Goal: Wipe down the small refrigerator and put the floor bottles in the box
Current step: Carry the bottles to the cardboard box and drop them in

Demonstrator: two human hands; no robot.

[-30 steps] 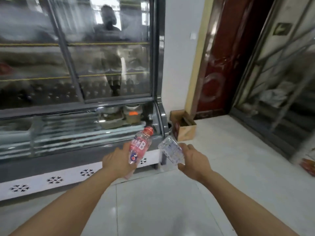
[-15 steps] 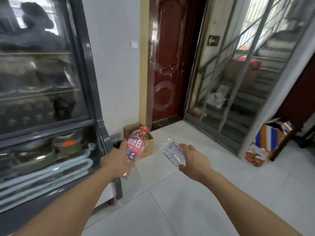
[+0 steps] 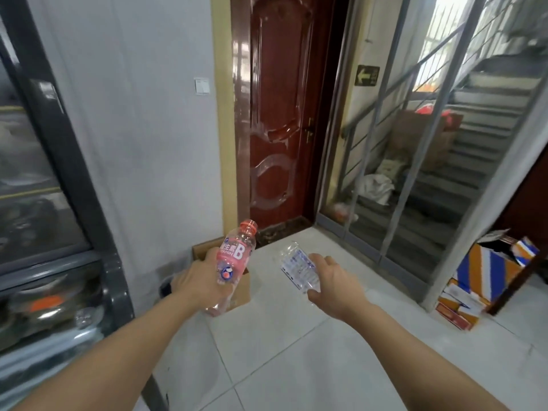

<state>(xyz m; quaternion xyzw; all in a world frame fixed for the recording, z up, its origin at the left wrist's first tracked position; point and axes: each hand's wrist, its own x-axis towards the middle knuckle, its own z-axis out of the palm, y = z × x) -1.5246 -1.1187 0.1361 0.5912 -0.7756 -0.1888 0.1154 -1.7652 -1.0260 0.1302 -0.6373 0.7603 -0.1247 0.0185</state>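
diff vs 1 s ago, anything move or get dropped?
The view swung right: the refrigerator slid to the left edge, and the door and stairwell came into view. The cardboard box now sits just behind the pink bottle. Nothing was let go: the left hand grips the pink bottle and the right hand grips the clear bottle, as before.

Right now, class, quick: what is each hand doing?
Left hand: closed around the pink bottle.
Right hand: closed around the clear bottle.
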